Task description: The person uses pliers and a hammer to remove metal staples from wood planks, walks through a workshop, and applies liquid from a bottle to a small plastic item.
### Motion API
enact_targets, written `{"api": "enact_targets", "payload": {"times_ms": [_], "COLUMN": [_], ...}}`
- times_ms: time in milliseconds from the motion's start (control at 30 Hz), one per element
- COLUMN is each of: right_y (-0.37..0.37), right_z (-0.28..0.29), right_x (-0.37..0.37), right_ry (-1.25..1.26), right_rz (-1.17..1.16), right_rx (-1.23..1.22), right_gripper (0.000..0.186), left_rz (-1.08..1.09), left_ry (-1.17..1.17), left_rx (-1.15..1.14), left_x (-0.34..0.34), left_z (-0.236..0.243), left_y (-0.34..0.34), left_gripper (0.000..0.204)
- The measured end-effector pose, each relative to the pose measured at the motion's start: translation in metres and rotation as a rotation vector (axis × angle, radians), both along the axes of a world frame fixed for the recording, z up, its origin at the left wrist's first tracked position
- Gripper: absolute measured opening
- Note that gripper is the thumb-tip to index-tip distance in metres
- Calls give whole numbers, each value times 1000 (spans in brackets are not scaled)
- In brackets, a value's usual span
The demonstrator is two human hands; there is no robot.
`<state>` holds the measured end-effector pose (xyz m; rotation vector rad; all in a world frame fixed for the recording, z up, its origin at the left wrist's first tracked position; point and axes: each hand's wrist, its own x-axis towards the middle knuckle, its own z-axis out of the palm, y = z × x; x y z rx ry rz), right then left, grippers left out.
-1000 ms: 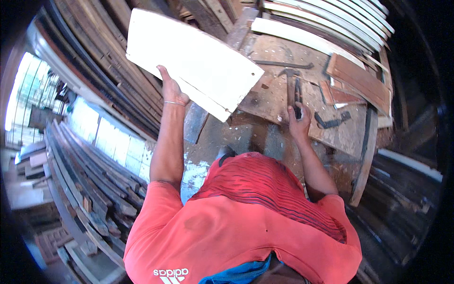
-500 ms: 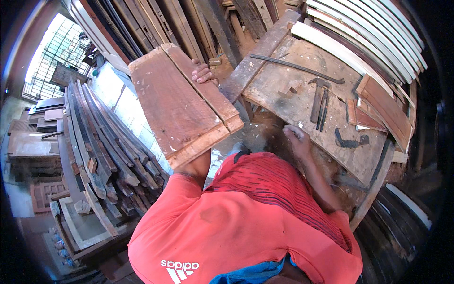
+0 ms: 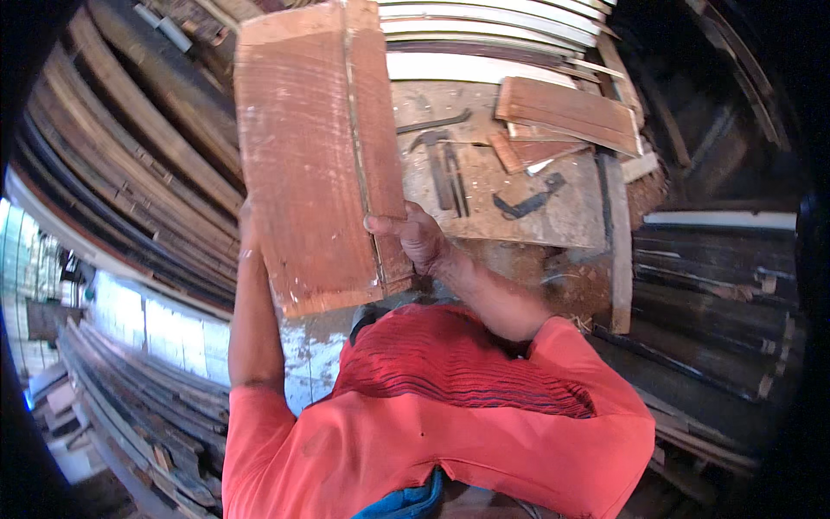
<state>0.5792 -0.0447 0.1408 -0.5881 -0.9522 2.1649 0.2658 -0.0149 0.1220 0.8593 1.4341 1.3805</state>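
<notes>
A wide reddish-brown wooden board (image 3: 298,164) with a long groove near its right side is held up before me, its length running away from my body. My right hand (image 3: 417,238) grips its near right edge, the thumb lying on top by the groove and the fingers passing underneath. At the board's left edge only a sliver of my left hand (image 3: 247,227) shows; it supports the board from that side, its fingers hidden behind the wood. Beyond my right hand, a hammer (image 3: 437,173) and pincers (image 3: 456,180) lie on the worktable (image 3: 493,216).
A pry bar (image 3: 437,122), a dark bent tool (image 3: 529,197) and several short boards (image 3: 566,112) rest on the worktable. White-edged strips (image 3: 493,35) are stacked behind it. Long planks (image 3: 147,164) lean at the left, and dark timber (image 3: 709,285) lies at the right.
My right hand has come up from beside the worktable and taken hold of the board. The board has turned more upright in view, and my left hand's fingers no longer show at its right edge.
</notes>
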Motion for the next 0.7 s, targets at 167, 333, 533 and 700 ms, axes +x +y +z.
{"api": "enact_targets", "payload": {"times_ms": [167, 333, 533, 700], "right_y": [17, 84, 179, 183], "right_z": [-44, -49, -59, -183], "right_x": [44, 106, 182, 126], "right_ry": [-14, -43, -139, -727], "right_rz": [-601, -1147, -1234, -1099], "right_rx": [-52, -74, -103, 1], "right_gripper": [46, 53, 68, 74], "left_rz": [497, 925, 631, 853], "left_ry": [-53, -321, -284, -433], "left_rx": [90, -166, -881, -712], "left_x": [-96, -155, -157, -87], "left_z": [-89, -221, -333, -322], "left_y": [-96, -261, -477, -491], "left_gripper": [43, 39, 69, 25]}}
